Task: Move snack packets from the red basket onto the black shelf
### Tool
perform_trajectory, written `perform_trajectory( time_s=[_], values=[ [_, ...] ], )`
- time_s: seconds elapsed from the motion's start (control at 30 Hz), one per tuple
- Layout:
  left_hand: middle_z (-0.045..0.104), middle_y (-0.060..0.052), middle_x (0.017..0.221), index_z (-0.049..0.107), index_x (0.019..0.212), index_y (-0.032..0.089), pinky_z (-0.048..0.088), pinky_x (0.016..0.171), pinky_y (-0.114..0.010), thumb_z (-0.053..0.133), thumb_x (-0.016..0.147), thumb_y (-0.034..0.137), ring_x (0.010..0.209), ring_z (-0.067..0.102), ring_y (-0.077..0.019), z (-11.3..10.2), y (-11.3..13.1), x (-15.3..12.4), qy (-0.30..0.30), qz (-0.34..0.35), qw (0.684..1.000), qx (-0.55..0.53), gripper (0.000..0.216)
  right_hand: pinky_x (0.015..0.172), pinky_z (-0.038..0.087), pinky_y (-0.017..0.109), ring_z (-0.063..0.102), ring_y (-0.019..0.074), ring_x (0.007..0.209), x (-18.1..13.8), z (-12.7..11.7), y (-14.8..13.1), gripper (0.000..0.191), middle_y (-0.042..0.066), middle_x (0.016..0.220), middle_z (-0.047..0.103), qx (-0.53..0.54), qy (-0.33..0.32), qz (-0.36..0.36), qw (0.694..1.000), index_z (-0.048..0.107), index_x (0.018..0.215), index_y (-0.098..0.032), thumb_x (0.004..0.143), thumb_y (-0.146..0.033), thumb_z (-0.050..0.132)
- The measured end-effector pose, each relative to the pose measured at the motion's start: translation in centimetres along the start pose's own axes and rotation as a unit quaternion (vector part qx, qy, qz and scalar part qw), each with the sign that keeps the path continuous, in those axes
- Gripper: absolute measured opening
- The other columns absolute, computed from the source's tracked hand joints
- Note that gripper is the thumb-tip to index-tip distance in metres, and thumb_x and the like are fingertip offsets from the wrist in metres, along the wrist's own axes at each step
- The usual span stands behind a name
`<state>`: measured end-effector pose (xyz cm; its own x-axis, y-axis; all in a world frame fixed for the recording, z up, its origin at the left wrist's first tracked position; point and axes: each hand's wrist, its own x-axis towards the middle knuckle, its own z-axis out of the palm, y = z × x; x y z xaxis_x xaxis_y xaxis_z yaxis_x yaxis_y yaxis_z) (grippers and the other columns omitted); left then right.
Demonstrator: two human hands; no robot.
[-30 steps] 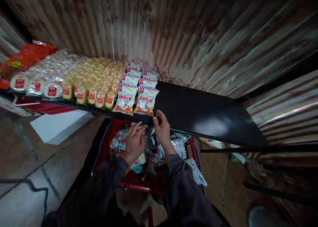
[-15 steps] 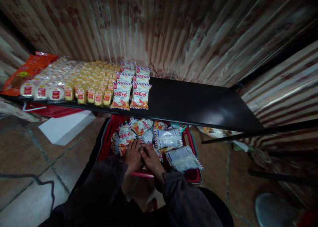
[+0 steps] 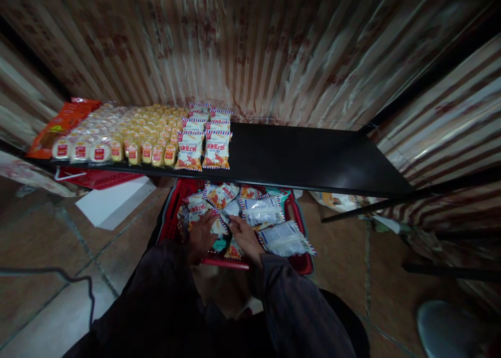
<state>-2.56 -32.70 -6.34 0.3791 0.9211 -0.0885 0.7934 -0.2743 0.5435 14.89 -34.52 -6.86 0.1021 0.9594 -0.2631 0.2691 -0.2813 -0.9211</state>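
A red basket (image 3: pixel 225 263) below the shelf holds several printed snack bags, some face up and some showing their silver-white backs. My left hand (image 3: pixel 201 234) is closed on the left side of a white and orange snack bag (image 3: pixel 219 225) with a striped edge. At that bag's right edge, the curled fingers of my right hand (image 3: pixel 245 238) meet it; their tips are partly hidden. To the right lies a back-up snack bag (image 3: pixel 284 238), and another snack bag (image 3: pixel 222 194) rests at the basket's far side.
A black shelf (image 3: pixel 301 157) spans above the basket's far edge. On it stand rows of snack bags (image 3: pixel 216 150), small yellow packaged cakes (image 3: pixel 147 152), white packaged cakes (image 3: pixel 100 152) and an orange bag (image 3: pixel 62 126). A white box (image 3: pixel 113 201) sits on the tiled floor.
My hands have moved apart, and a snack bag now shows between them. The left hand shifted left and lower over the basket. The whole view has tilted slightly.
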Motion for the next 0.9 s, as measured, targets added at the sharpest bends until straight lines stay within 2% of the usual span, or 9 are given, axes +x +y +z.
perform_trajectory(
  time_s=[0.17, 0.3, 0.43, 0.5, 0.63, 0.7, 0.73, 0.8, 0.9],
  values=[
    [0.047, -0.011, 0.143, 0.05, 0.129, 0.018, 0.041, 0.107, -0.041, 0.058, 0.07, 0.01, 0.132, 0.044, -0.0253, -0.7, -0.7, 0.3, 0.084, -0.012, 0.995, -0.05, 0.059, 0.099, 0.045, 0.043, 0.063, 0.0221, 0.106, 0.1, -0.1, -0.1, 0.029, 0.004, 0.107, 0.07, 0.012, 0.002, 0.002, 1.0, 0.066, 0.105, -0.024, 0.078, -0.029, 0.059],
    [0.048, -0.011, 0.141, 0.052, 0.127, 0.018, 0.038, 0.11, -0.042, 0.057, 0.073, 0.012, 0.134, 0.042, -0.0253, -1.1, 0.4, 0.6, 0.112, 0.002, 0.99, -0.09, 0.055, 0.098, 0.046, 0.043, 0.064, 0.0227, 0.104, 0.3, -0.3, -0.2, 0.029, 0.005, 0.107, 0.071, 0.036, -0.012, -0.002, 0.999, 0.066, 0.105, -0.025, 0.077, -0.031, 0.061],
    [0.058, -0.011, 0.131, 0.059, 0.118, 0.018, 0.038, 0.109, -0.043, 0.063, 0.07, 0.018, 0.128, 0.048, -0.026, -1.7, 2.2, 1.1, 0.107, -0.057, 0.96, -0.252, 0.049, 0.098, 0.046, 0.044, 0.065, 0.0227, 0.104, 0.4, -0.3, 0.0, 0.03, 0.005, 0.107, 0.071, 0.058, -0.003, -0.002, 0.998, 0.066, 0.104, -0.025, 0.077, -0.036, 0.063],
    [0.065, -0.01, 0.12, 0.061, 0.114, 0.017, 0.044, 0.102, -0.042, 0.066, 0.069, 0.024, 0.119, 0.056, -0.0272, -2.0, 3.1, 1.2, 0.086, -0.12, 0.902, -0.407, 0.045, 0.096, 0.048, 0.043, 0.065, 0.0223, 0.103, 0.3, -0.2, -0.1, 0.031, 0.005, 0.106, 0.071, 0.082, -0.001, -0.001, 0.997, 0.067, 0.103, -0.026, 0.077, -0.041, 0.064],
    [0.072, -0.011, 0.096, 0.064, 0.105, 0.014, 0.054, 0.083, -0.04, 0.068, 0.069, 0.036, 0.093, 0.068, -0.0285, -2.2, 4.7, 1.1, 0.02, -0.246, 0.7, -0.671, 0.043, 0.094, 0.05, 0.04, 0.065, 0.0217, 0.103, -0.3, 0.0, -0.9, 0.037, 0.005, 0.108, 0.071, 0.183, 0.01, 0.041, 0.982, 0.066, 0.104, -0.025, 0.074, -0.047, 0.066],
    [0.073, -0.011, 0.09, 0.064, 0.104, 0.012, 0.056, 0.077, -0.041, 0.066, 0.07, 0.035, 0.086, 0.07, -0.0286, -2.0, 5.2, 0.9, -0.008, -0.285, 0.627, -0.725, 0.042, 0.092, 0.051, 0.04, 0.067, 0.0217, 0.101, -0.7, 0.2, -1.7, 0.042, 0.005, 0.108, 0.072, 0.252, 0.005, 0.089, 0.964, 0.064, 0.107, -0.024, 0.072, -0.048, 0.068],
    [0.073, -0.012, 0.089, 0.063, 0.105, 0.012, 0.056, 0.076, -0.042, 0.065, 0.071, 0.035, 0.083, 0.07, -0.0284, -2.0, 5.4, 0.8, -0.017, -0.297, 0.607, -0.737, 0.041, 0.089, 0.052, 0.039, 0.068, 0.022, 0.098, -1.0, 0.2, -2.1, 0.045, 0.005, 0.107, 0.072, 0.285, -0.007, 0.113, 0.952, 0.064, 0.107, -0.024, 0.071, -0.049, 0.069],
    [0.073, -0.012, 0.089, 0.063, 0.106, 0.012, 0.056, 0.076, -0.042, 0.064, 0.072, 0.034, 0.082, 0.07, -0.0281, -1.8, 5.6, 0.7, -0.025, -0.306, 0.593, -0.744, 0.041, 0.08, 0.056, 0.038, 0.07, 0.0229, 0.091, -1.4, 0.3, -2.8, 0.045, 0.006, 0.103, 0.073, 0.334, -0.034, 0.146, 0.93, 0.064, 0.105, -0.023, 0.069, -0.05, 0.071],
    [0.073, -0.011, 0.09, 0.064, 0.106, 0.013, 0.056, 0.077, -0.042, 0.067, 0.071, 0.036, 0.083, 0.07, -0.0281, -1.6, 5.5, 0.9, -0.021, -0.299, 0.611, -0.732, 0.043, 0.069, 0.057, 0.036, 0.071, 0.0239, 0.084, -1.8, 0.4, -3.3, 0.04, 0.006, 0.097, 0.075, 0.36, -0.043, 0.151, 0.92, 0.067, 0.094, -0.021, 0.067, -0.05, 0.073]
  ],
)
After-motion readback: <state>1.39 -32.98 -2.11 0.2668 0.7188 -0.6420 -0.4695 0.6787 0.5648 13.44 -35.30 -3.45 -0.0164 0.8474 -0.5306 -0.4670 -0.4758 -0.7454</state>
